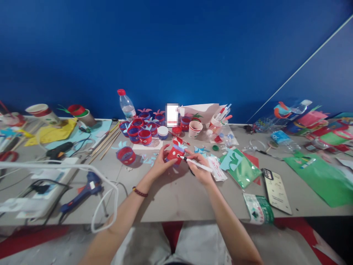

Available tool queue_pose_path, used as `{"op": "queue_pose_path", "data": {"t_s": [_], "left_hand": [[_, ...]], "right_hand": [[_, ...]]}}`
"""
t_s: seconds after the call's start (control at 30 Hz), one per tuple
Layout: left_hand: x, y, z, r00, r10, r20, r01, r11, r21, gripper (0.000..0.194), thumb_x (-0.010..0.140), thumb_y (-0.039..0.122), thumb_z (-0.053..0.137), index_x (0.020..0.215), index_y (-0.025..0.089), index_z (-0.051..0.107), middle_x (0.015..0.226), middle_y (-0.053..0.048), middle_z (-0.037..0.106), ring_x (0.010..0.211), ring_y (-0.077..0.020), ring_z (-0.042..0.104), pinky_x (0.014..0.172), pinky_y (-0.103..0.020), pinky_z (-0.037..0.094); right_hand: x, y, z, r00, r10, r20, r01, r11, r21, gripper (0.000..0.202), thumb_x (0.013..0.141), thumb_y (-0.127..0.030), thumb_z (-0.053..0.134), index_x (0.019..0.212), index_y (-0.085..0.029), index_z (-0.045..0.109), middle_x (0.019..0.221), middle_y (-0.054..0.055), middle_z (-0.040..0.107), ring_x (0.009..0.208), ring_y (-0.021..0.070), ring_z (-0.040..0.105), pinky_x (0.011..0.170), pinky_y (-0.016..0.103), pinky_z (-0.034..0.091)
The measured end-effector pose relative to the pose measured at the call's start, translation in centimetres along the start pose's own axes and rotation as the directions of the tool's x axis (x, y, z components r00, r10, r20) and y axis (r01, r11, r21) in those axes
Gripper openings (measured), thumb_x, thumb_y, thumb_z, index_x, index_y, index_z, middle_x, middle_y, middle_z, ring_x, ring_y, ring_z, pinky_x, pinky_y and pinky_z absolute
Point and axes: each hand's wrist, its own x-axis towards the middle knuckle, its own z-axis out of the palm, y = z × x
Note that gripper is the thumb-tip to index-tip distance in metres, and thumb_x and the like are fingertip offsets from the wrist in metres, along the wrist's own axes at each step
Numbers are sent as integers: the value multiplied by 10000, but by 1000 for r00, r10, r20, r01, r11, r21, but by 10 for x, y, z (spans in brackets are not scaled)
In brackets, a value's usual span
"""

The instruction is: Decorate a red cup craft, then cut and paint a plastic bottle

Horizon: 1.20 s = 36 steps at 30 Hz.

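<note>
My left hand (162,162) grips a small red and purple paper cup (173,154) with light-blue paper leaves at its rim and white eye spots on its side. In my right hand (200,170) is a white marker (200,165), its dark tip at one eye spot; whether it touches cannot be told. A similar red cup (126,156) with blue leaves stands left of my hands. Behind it is a cluster of decorated red and purple cups (145,137). Light-blue paper scraps (149,159) lie just left of the held cup.
A blue glue gun (92,186) and a white power strip (52,187) with a looping cable occupy the left. To the right are green paper (244,171), a phone (276,191) and a green-white packet (258,209). Behind stand a bottle (127,105) and a paper cup (195,129).
</note>
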Motion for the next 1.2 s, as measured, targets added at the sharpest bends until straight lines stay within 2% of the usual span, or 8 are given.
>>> {"op": "queue_pose_path", "data": {"t_s": [0.17,0.33,0.5,0.63,0.83,1.0,1.2], "left_hand": [[0,-1,0,1000,3,-1,-3,1000,2,827,640,380,800,1333,247,369,1119,-98,638,1039,-259,639,819,-368,541],[1,-4,-1,1000,18,-13,-17,999,50,825,644,378,799,1330,245,361,1131,-99,616,1033,-247,633,839,-376,533],[2,-10,-2,998,55,-40,-48,985,165,827,650,369,796,1342,264,354,1125,-82,580,1021,-231,621,832,-372,530],[2,-14,-3,993,106,-43,-91,961,260,843,653,372,793,1358,258,345,1100,-77,575,1022,-226,612,863,-380,514],[0,-12,-2,988,152,-38,-130,928,349,862,658,379,792,1378,238,338,1113,-92,578,1030,-237,607,876,-382,503],[0,-12,-3,987,161,-24,-142,920,364,855,671,376,786,1382,241,329,1120,-96,572,1048,-241,600,896,-395,494],[0,-13,-5,986,165,-14,-148,916,374,853,682,370,778,1385,261,308,1122,-81,569,1038,-231,600,896,-395,494]], "right_hand": [[0,2,0,1000,3,-4,-3,1000,20,159,803,-383,645,862,-240,609,1252,108,661,1120,276,642,862,399,535],[0,1,-1,997,-53,-48,55,997,57,143,824,-375,641,873,-243,617,1204,111,686,1154,281,625,945,448,496],[-1,2,0,997,-74,-5,74,997,-14,131,823,-337,630,898,-233,604,1276,131,642,1140,280,632,863,415,537],[-2,0,2,994,-114,3,113,987,-111,128,807,-315,622,898,-226,610,1258,132,653,1024,275,683,781,394,562],[-2,0,2,992,-129,10,129,979,-155,133,802,-299,622,915,-228,624,1224,123,672,1040,277,681,799,396,565],[-2,2,2,991,-131,5,130,976,-177,130,802,-288,620,921,-235,626,1215,115,678,1105,277,654,834,399,558],[-2,0,2,991,-133,13,133,971,-199,114,784,-264,614,889,-225,631,1199,122,684,1084,285,663,820,409,566]]}}
